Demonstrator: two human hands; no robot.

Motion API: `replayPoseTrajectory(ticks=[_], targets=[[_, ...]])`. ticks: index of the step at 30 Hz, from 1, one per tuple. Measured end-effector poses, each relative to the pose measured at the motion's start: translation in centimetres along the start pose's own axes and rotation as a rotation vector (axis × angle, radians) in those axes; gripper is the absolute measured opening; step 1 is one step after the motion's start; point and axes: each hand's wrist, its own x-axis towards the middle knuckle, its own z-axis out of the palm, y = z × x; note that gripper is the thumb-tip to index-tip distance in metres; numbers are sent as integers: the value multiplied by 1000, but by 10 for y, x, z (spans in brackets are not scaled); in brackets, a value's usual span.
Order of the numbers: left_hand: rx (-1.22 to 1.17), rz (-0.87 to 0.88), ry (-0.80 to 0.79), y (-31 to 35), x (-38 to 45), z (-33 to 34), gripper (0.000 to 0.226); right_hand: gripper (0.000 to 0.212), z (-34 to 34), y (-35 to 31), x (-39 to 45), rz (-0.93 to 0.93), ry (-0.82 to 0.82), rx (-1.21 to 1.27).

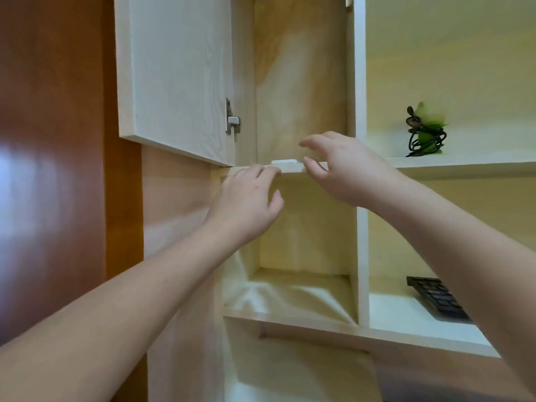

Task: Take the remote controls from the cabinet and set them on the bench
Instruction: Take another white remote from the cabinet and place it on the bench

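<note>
Both hands empty, fingers spread: left hand (pixel 246 203) at shelf edge (pixel 290 169), right hand (pixel 345 169) reaching over white remote (pixel 284 161) w/ cabinet door (pixel 174 76) open.

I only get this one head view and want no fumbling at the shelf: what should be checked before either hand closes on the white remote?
1. Cabinet door swung clear of the opening: ok.
2. White remote in sight, lying flat near the shelf edge: ok.
3. Right hand open, fingers spread just beside the remote: ok.
4. Left hand empty, fingers at the shelf edge: ok.
5. More remotes farther back on the shelf: cannot tell.
6. Bench free to receive them: cannot tell, out of view.
</note>
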Motion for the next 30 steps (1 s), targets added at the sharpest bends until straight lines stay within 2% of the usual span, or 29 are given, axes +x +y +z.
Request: replayPoseTrajectory(ticks=[6,12,15,20,26,30], targets=[[-36,-27,16,-21,26,4,48,43,24,-3,57,94,-73,4],[43,-121,-119,-23,43,15,55,46,42,-2,94,323,-194,-67],[106,-139,-146,-26,47,18,54,39,45,-4,104,309,-251,-35],[225,-91,-160,-21,47,20,54,38,59,-18,120,343,-335,-134],[190,-79,-172,-21,46,17,54,45,61,-26,124,353,-497,-274],[178,-94,-169,-19,44,15,44,29,58,-25,124,330,-551,-327]])
